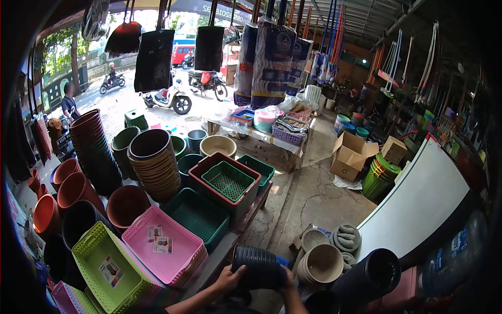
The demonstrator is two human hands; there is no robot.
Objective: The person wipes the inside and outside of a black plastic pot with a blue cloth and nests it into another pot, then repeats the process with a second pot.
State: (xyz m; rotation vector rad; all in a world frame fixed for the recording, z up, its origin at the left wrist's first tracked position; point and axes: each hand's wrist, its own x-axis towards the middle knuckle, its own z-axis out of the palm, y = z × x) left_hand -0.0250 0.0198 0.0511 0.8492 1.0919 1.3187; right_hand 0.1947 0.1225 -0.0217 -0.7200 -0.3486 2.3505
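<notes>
Low in the head view, a stack of black ribbed plastic pots (pixel 257 266) is gripped between my two hands, tilted on its side. My left hand (pixel 230 277) closes on the stack's left end, thumb on top. At the opposite end is my right hand (pixel 286 278), its fingers partly hidden behind the pots. Right of it stand nested beige pots (pixel 320 263) and an upright black pot stack (pixel 377 272). Left of my left hand lie a pink plastic basket (pixel 172 235) with paper labels and a lime-green basket (pixel 110 264).
A dark green basket (pixel 201 220) and a brown tub (pixel 225 180) sit on the low bench, beside tall stacks of pots (pixel 157 162). Brooms and dustpans (pixel 154 60) hang overhead. A white board (pixel 418 193) leans at right, near a cardboard box (pixel 350 157). A motorbike (pixel 167 97) stands outside.
</notes>
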